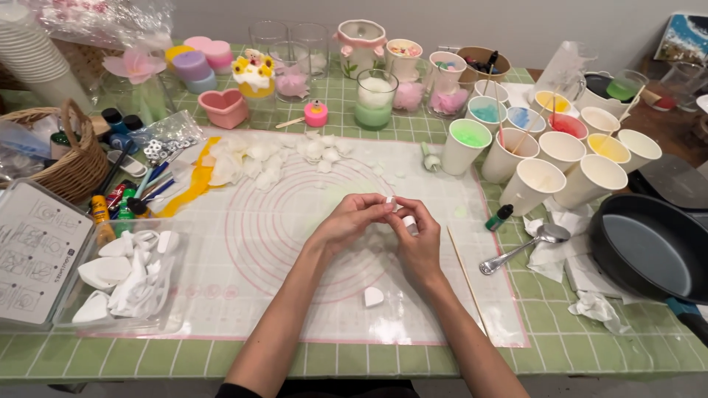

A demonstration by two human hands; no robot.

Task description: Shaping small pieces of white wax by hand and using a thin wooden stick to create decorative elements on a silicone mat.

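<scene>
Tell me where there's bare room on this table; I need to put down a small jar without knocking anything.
The silicone mat is bare left of the hands, between the clear tray of white pieces and the left hand. Its near edge past the lone white piece is also free. The back row of jars and the paper cups on the right are crowded; white petals litter the mat's far side.

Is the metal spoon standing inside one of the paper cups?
No, the metal spoon lies flat on white paper in front of the paper cups.

Paper cups (pixel 562 151), spoon (pixel 521 248), dark pan (pixel 649 247), wicker basket (pixel 70 162).
</scene>
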